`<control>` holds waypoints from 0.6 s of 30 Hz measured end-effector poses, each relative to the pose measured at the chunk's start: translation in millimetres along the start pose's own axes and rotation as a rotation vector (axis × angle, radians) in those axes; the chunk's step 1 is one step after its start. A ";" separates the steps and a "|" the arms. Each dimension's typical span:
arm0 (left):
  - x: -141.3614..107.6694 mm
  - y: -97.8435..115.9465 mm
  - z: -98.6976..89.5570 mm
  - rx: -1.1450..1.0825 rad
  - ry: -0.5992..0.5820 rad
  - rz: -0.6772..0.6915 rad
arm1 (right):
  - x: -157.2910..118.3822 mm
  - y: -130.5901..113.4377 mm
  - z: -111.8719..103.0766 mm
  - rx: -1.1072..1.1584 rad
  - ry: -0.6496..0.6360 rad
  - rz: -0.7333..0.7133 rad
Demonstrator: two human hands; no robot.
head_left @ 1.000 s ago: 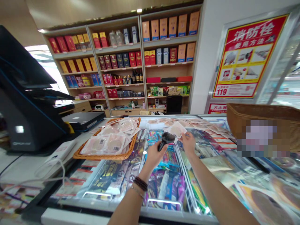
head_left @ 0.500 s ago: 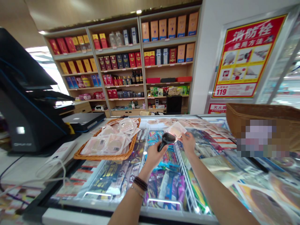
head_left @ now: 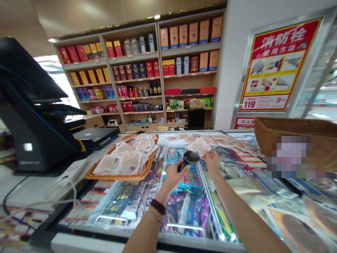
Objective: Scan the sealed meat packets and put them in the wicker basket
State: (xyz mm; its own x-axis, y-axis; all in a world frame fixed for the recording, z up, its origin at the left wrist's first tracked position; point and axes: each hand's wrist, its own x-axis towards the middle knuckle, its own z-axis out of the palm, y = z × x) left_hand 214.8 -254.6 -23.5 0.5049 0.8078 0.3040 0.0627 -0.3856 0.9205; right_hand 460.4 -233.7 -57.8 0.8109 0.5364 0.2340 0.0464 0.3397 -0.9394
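My left hand (head_left: 173, 177) is closed around the handle of a black handheld barcode scanner (head_left: 189, 158), its head pointing up and to the right. My right hand (head_left: 212, 162) pinches a clear packet of pale pink sliced meat (head_left: 199, 146) by its lower corner, holding it just beyond the scanner head. Scanner and packet are close, but I cannot tell whether they touch. Both hands are above a chest freezer full of colourful packaged goods (head_left: 184, 211), with beaded bracelets on my left wrist.
To the left, a wicker tray (head_left: 118, 177) holds several similar packets on the counter, beside a black checkout terminal (head_left: 28, 116). A woven basket (head_left: 265, 131) stands at right, partly covered by a pixelated patch. Shelves of boxed liquor (head_left: 137, 70) line the back wall.
The whole view has drifted slightly as my head shifts. Both hands keep their hold, and the scanner and packet stay in nearly the same position relative to each other.
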 end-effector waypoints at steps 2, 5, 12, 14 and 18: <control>0.6 2.1 1.0 -0.016 0.017 0.002 | -0.6 -2.6 0.6 0.014 0.023 0.042; 3.1 9.5 0.2 -0.074 0.057 -0.003 | 2.7 -6.4 1.5 0.025 0.038 0.130; 13.2 37.7 -44.8 -0.126 0.316 0.031 | 18.5 -18.3 49.2 0.109 -0.063 0.332; 12.9 45.1 -71.7 -0.090 0.399 0.033 | 12.7 -28.0 82.4 0.094 -0.126 0.343; 3.1 56.7 -133.6 -0.010 0.574 0.033 | -15.7 -53.5 162.5 0.141 -0.282 0.299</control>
State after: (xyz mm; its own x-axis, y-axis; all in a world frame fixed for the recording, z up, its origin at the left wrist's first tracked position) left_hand 104.9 -214.4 62.4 -0.0416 0.9092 0.4143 0.0455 -0.4125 0.9098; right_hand 350.5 -134.7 29.4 0.5846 0.8106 0.0342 -0.2621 0.2286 -0.9376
